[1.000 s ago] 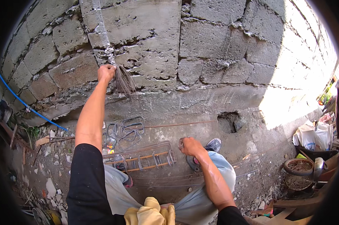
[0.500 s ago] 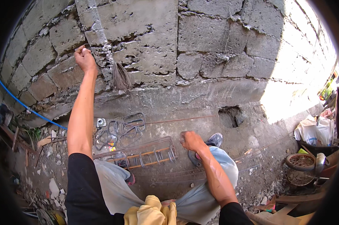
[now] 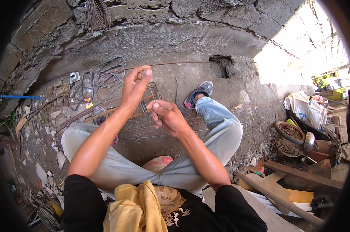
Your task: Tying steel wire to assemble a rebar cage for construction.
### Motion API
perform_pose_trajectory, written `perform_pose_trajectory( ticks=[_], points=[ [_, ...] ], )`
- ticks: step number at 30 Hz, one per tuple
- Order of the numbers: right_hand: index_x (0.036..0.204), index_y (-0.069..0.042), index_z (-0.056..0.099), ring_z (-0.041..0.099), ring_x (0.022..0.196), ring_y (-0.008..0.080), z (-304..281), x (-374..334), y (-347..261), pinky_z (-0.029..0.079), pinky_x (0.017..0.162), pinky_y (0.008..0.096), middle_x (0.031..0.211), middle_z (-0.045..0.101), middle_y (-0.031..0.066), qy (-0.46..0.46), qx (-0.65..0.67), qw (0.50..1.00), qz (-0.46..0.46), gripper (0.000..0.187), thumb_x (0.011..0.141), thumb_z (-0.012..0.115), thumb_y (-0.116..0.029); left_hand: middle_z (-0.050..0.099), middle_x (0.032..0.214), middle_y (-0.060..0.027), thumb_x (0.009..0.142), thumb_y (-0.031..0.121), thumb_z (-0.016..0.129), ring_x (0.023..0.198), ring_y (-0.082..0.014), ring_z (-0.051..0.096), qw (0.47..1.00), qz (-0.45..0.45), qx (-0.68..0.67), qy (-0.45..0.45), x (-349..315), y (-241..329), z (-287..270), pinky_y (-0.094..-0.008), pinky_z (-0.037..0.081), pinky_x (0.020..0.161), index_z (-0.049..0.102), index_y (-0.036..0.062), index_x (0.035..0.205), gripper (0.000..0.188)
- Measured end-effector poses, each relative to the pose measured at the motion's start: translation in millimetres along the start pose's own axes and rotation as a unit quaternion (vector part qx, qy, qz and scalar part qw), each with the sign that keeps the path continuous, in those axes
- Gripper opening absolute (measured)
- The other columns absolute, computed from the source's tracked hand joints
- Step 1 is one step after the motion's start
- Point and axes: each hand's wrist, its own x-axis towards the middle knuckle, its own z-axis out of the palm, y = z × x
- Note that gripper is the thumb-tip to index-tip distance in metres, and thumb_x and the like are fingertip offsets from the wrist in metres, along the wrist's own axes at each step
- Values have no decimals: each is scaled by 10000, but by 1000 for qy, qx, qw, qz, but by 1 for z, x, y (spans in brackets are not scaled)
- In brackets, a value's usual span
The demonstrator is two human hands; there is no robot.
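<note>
A thin wire (image 3: 151,91) spans the gap between two pinching hands.
The left hand (image 3: 134,88) grips the wire's far end between thumb and forefinger; the right hand (image 3: 166,116) pinches it lower down, its other fingers curled loosely. The wire's long axis runs far to near, its near end leaning slightly right, so the right hand is the nearer to the body and the left the farther. In the view, the barred steel frame (image 3: 143,107) lies on the ground behind the hands, with the bent steel loops (image 3: 105,79) to the left and a hooked rod (image 3: 177,91) to the right.
</note>
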Motion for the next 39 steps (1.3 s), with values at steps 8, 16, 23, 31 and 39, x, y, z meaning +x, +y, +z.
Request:
perform_pose_trajectory(
  ticks=[8, 16, 23, 31, 39],
  points=[
    [1013, 4, 696, 535, 653, 74, -42, -22, -30, 433, 602, 240, 747, 682, 31, 227, -475, 835, -162, 223, 932, 589, -175, 708, 823, -62, 934, 237, 607, 791, -127, 653, 930, 197, 258, -174, 10, 33, -6, -291, 503, 664, 707, 10, 946, 248],
    [1002, 40, 695, 604, 889, 136, -38, 12, 33, 462, 846, 299, 885, 702, 90, 118, -212, 967, -78, 266, 912, 618, -198, 487, 565, 3, 988, 254, 486, 636, -144, 532, 889, -165, -409, -125, -4, -10, 20, -297, 477, 849, 578, 19, 922, 261],
    [882, 34, 701, 626, 634, 158, -78, -36, 62, 515, 648, 290, 692, 659, 96, 152, -193, 968, 58, 208, 880, 621, -157, 495, 525, -16, 968, 266, 512, 598, -156, 540, 850, -324, -43, -414, 20, -84, 3, -335, 480, 741, 642, -3, 1073, 317],
    [831, 26, 661, 643, 582, 221, -102, -16, 110, 532, 511, 333, 745, 661, 122, 423, -77, 892, 140, 154, 832, 579, -105, 508, 1319, -49, 740, 54, 689, 1296, -238, 410, 697, 195, 511, -464, 16, -152, 2, -503, 287, 1067, 574, 150, 1251, 533],
    [811, 16, 659, 650, 565, 236, -90, 14, 146, 533, 521, 372, 712, 657, 99, 324, -83, 907, 256, 155, 780, 599, -123, 625, 1065, -41, 775, 111, 676, 1090, -251, 561, 679, 238, 504, -478, 34, -167, 10, -391, 412, 1004, 665, 102, 1048, 273]
  ],
)
